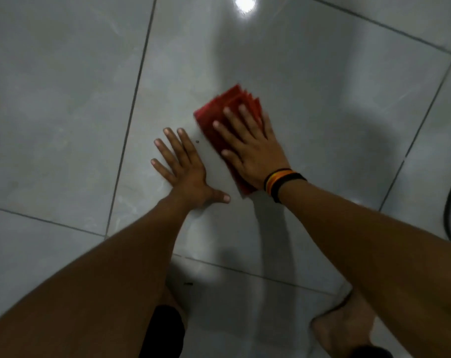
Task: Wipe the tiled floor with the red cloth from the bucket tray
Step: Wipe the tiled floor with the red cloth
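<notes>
The red cloth lies folded into a thick pad on the grey tiled floor, within one large tile and to the right of a dark grout line. It sits directly under my right hand, which is pressed flat on top of it, fingers spread and extended, palm down, not curled around the fabric; the cloth's far corner and left edge stick out past my fingertips, and a strip of it shows beneath the heel of my palm. Its far edge looks blurred. My right wrist wears a set of bands in black, orange and yellow, and the forearm runs back toward the lower right. My left hand rests just beside the cloth on its left, apart from it, open and flat on the bare tile with fingers splayed and thumb pointing toward the cloth. A small dark speck sits on the tile between the two hands. A bright light reflection glares on the glossy floor farther out.
</notes>
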{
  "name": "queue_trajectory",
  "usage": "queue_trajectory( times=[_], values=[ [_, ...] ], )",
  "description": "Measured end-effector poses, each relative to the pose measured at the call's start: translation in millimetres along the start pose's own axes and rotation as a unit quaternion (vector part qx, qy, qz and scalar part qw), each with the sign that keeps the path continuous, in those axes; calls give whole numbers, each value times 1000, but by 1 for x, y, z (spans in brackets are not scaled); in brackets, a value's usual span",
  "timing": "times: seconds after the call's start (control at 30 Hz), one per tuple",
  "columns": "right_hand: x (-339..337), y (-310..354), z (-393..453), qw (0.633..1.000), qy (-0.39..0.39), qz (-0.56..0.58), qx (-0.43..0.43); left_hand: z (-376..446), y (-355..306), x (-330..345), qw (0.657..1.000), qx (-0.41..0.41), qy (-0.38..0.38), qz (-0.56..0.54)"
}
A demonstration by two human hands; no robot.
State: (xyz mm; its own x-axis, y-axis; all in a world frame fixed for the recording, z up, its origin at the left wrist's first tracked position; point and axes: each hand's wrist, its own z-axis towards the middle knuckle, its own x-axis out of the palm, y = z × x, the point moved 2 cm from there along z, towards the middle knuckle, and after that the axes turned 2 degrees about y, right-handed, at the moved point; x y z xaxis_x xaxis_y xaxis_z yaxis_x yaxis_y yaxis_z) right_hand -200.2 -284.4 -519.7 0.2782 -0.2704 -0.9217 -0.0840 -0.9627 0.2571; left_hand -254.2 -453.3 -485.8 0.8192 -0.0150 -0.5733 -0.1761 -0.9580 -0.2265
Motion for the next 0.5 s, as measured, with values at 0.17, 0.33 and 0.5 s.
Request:
queue_trajectory(
  times=[0.17, 0.33, 0.5],
  values=[
    [24, -25, -104, 963, -37, 35, 264, -4, -1, 1, 1000, 4, -26, 16],
    [72, 39, -255, 942, 49, 62, 327, -13, 9, 12, 995, 45, -89, 14],
    [80, 79, -226, 982, 82, 51, 160, -62, 10, 54, 983, 119, -141, -17]
  ],
)
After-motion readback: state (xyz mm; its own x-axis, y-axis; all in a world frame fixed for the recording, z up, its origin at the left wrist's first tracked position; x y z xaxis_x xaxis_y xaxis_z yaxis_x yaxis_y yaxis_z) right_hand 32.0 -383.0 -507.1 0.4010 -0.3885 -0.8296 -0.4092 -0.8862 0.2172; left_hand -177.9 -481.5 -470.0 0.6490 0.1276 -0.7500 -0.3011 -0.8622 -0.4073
